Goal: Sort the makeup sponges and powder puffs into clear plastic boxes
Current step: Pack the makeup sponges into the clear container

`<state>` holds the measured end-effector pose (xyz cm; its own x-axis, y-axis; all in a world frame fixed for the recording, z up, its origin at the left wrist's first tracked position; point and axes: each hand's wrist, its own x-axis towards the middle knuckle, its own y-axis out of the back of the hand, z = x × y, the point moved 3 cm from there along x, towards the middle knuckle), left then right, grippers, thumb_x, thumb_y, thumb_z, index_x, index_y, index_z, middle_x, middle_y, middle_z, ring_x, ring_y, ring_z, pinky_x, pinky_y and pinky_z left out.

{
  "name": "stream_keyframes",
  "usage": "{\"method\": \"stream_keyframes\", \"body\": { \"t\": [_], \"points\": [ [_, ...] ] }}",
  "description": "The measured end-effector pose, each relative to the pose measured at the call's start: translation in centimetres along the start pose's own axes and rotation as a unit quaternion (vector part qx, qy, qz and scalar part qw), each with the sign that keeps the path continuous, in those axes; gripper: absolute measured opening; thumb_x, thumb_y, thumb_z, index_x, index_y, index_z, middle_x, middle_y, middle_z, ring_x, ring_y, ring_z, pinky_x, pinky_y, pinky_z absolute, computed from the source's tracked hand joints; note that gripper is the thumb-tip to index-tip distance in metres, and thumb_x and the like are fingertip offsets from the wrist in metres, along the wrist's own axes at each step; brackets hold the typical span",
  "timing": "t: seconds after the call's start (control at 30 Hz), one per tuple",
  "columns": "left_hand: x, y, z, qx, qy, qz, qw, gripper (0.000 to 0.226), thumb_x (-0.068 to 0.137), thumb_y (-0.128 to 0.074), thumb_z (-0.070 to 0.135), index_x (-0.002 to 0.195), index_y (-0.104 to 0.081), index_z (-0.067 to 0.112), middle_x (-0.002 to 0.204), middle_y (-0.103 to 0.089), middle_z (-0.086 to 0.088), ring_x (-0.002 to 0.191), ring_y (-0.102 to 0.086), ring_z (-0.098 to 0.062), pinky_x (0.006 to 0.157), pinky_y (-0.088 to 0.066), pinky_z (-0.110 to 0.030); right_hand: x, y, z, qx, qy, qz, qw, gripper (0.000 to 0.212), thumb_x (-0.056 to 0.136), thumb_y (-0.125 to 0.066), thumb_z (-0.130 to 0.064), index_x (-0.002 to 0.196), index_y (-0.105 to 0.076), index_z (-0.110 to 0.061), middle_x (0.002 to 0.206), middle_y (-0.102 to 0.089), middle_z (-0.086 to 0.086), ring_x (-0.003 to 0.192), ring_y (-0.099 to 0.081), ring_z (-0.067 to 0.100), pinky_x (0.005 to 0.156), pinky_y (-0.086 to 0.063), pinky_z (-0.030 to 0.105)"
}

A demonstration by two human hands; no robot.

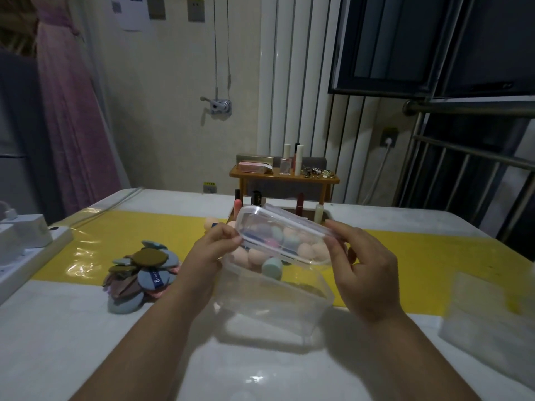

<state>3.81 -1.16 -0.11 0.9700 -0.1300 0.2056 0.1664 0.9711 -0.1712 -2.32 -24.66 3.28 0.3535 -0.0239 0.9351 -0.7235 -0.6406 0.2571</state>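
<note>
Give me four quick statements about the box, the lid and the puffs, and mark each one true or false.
1. The left hand and right hand both hold the lid. True.
2. The box is empty. False: sponges lie inside it.
3. The puffs sit in a pile on the table, left of the box. True.
4. The lid is closed flat on the box. False: it is held tilted over the box, which is open.

Both forearms extended; left hand (212,251) pinches the left end of the clear lid (282,227), right hand (367,270) grips its right end.
</note>
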Motion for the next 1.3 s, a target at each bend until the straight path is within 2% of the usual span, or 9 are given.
{"method": "stream_keyframes", "body": {
  "t": [0.13,0.23,0.37,0.5,0.67,0.8,0.97,1.13,1.3],
  "points": [
    [0.0,0.4,0.0,-0.016,0.001,0.002,1.0,0.022,0.054,-0.057,0.006,0.07,-0.067,0.018,0.092,-0.067,-0.004,0.085,-0.059,-0.03,0.067,-0.048,-0.036,-0.1,-0.1,0.0,0.046,-0.053,0.033,0.997,0.023,0.088,-0.066,-0.022,0.111,-0.067,-0.018,0.089,-0.069,-0.006,0.069,-0.067,0.019,0.059,-0.056,0.034],
    [0.2,0.8,-0.4,-0.028,-0.001,0.012,1.0,0.036,0.05,-0.056,0.006,0.079,-0.074,0.017,0.103,-0.069,-0.007,0.095,-0.062,-0.034,0.082,-0.051,-0.042,-0.2,-0.5,0.1,0.066,-0.063,0.033,0.995,0.023,0.088,-0.066,-0.025,0.104,-0.05,-0.028,0.086,-0.065,-0.008,0.064,-0.061,0.018,0.053,-0.051,0.037],
    [0.5,0.7,-1.1,-0.055,0.011,0.019,0.998,0.048,0.046,-0.055,0.002,0.086,-0.077,0.015,0.113,-0.065,-0.017,0.102,-0.064,-0.034,0.096,-0.049,-0.047,-0.4,-1.0,0.6,0.052,-0.066,0.027,0.996,0.025,0.089,-0.067,-0.014,0.098,-0.049,-0.029,0.095,-0.064,-0.004,0.072,-0.06,0.019,0.056,-0.052,0.037],
    [0.6,0.6,-1.8,-0.067,0.032,0.034,0.997,0.044,0.042,-0.054,0.0,0.078,-0.076,0.014,0.118,-0.066,-0.019,0.105,-0.063,-0.038,0.086,-0.053,-0.042,-0.9,-1.5,2.0,0.075,-0.176,0.02,0.981,0.027,0.09,-0.069,-0.015,0.089,-0.048,-0.032,0.095,-0.058,-0.019,0.084,-0.057,0.004,0.06,-0.05,0.03],
    [0.4,0.7,-1.9,-0.075,0.028,0.034,0.996,0.058,0.043,-0.054,-0.001,0.092,-0.08,0.017,0.12,-0.063,-0.014,0.107,-0.064,-0.035,0.082,-0.055,-0.035,-2.3,-2.7,3.3,0.129,-0.306,-0.018,0.943,0.026,0.089,-0.071,-0.023,0.076,-0.048,-0.023,0.074,-0.057,-0.006,0.076,-0.057,0.014,0.062,-0.048,0.028],
    [0.5,0.8,-1.9,-0.087,0.02,0.026,0.996,0.061,0.041,-0.063,0.004,0.097,-0.08,0.021,0.119,-0.062,-0.009,0.106,-0.065,-0.033,0.086,-0.055,-0.037,-2.9,-3.4,3.3,0.163,-0.334,-0.051,0.927,0.03,0.086,-0.074,-0.016,0.071,-0.048,-0.015,0.067,-0.055,0.001,0.065,-0.05,0.017,0.057,-0.04,0.02],
    [0.7,0.9,-2.5,-0.094,0.025,0.025,0.995,0.056,0.045,-0.06,0.003,0.095,-0.079,0.02,0.117,-0.062,-0.01,0.103,-0.065,-0.033,0.079,-0.054,-0.034,-3.5,-3.9,3.8,0.191,-0.366,-0.065,0.908,0.027,0.08,-0.08,-0.014,0.07,-0.056,-0.021,0.073,-0.067,-0.007,0.075,-0.065,0.01,0.071,-0.053,0.036],
    [0.8,0.9,-2.9,-0.094,0.033,0.056,0.993,0.024,0.049,-0.05,-0.004,0.063,-0.066,0.007,0.091,-0.069,-0.007,0.084,-0.066,-0.025,0.057,-0.055,-0.026,-3.5,-3.9,4.3,0.242,-0.373,-0.089,0.891,0.03,0.08,-0.078,-0.004,0.081,-0.067,-0.032,0.095,-0.073,-0.012,0.093,-0.07,0.01,0.085,-0.057,0.043],
    [1.2,1.8,-3.2,-0.007,0.01,0.156,0.988,0.048,0.071,-0.042,-0.021,0.052,-0.068,0.014,0.091,-0.072,-0.005,0.09,-0.065,-0.026,0.063,-0.053,-0.029,-3.6,-4.5,3.7,0.253,-0.355,-0.144,0.888,0.048,0.08,-0.07,0.008,0.101,-0.064,-0.034,0.105,-0.07,-0.015,0.104,-0.067,0.008,0.088,-0.057,0.036]
  ]
}}
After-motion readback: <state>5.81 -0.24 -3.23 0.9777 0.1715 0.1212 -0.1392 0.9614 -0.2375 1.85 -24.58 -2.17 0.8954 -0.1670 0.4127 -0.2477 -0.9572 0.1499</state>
